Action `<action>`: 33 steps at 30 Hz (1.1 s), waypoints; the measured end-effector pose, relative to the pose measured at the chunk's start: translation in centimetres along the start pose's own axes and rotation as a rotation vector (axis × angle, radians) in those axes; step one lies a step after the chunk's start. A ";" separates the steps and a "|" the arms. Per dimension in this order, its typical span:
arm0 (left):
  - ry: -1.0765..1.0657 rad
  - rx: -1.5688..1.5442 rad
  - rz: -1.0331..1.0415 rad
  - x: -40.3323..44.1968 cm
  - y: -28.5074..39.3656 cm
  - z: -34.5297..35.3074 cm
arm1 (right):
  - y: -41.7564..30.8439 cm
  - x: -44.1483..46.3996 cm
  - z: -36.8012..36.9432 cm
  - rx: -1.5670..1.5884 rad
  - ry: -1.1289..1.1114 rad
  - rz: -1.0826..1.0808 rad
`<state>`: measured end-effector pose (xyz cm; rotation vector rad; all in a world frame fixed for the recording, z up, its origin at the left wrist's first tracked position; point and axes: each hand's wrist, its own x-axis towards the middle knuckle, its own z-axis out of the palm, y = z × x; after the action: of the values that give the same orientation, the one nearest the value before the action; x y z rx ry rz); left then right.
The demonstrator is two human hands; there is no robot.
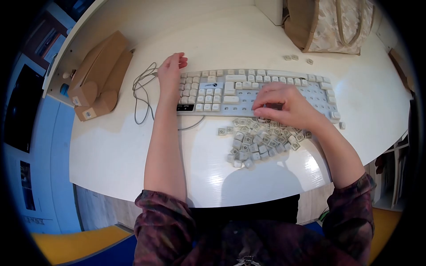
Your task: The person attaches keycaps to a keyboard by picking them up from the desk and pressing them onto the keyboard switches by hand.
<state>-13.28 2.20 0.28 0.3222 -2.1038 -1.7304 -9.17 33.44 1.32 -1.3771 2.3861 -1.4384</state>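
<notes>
A white full-size keyboard [242, 109] lies across the desk with its number pad toward the left; many of its keycaps are off, leaving bare sockets in the middle and on the right. My left hand [169, 75] is against the keyboard's left end, its fingers loosely bent beyond the far corner and holding nothing visible. Over the bare sockets, my right hand [288, 105] has thumb and fingers drawn together; whatever is between the tips is hidden. Below that hand is a heap of loose keycaps [262, 142], some upside down.
Several keycaps [295, 57] lie beyond the keyboard, and one keycap [342, 125] sits off its right end. A grey cable [141, 91] is coiled at the left beside a cardboard box [100, 73]. A patterned bag [330, 26] stands at the back right of the white desk [199, 177].
</notes>
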 end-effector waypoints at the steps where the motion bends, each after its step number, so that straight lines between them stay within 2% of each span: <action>1: -0.044 0.037 0.018 0.1 -0.3 -0.1 | 0.0 0.0 0.0 0.016 0.023 0.014; 2: -0.085 0.041 -0.018 0.3 -0.6 -0.3 | 0.0 0.0 0.0 0.030 0.046 0.028; 5: -0.181 0.053 -0.110 0.0 0.0 -0.5 | 0.9 0.4 -0.1 -0.210 0.227 0.047; 8: -0.215 0.056 -0.164 -0.3 0.6 -0.3 | 2.0 0.6 -0.1 -0.369 0.275 0.081; 13: -0.273 0.050 -0.195 -0.9 1.3 0.3 | 2.4 0.6 -0.2 -0.488 0.187 0.184; 18: -0.262 -0.091 -0.214 -0.9 1.2 -0.3 | 2.2 1.1 -0.8 -0.509 0.130 0.231; 27: -0.246 -0.091 -0.196 -0.5 0.5 -0.5 | 2.7 0.9 -0.6 -0.782 0.094 0.028; 33: -0.235 -0.078 -0.199 -0.6 0.5 -0.3 | 2.5 0.9 -0.6 -0.777 0.097 0.007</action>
<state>-12.60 2.23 0.71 0.3293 -2.2222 -2.0487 -11.63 33.65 0.17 -1.4019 3.1765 -0.5649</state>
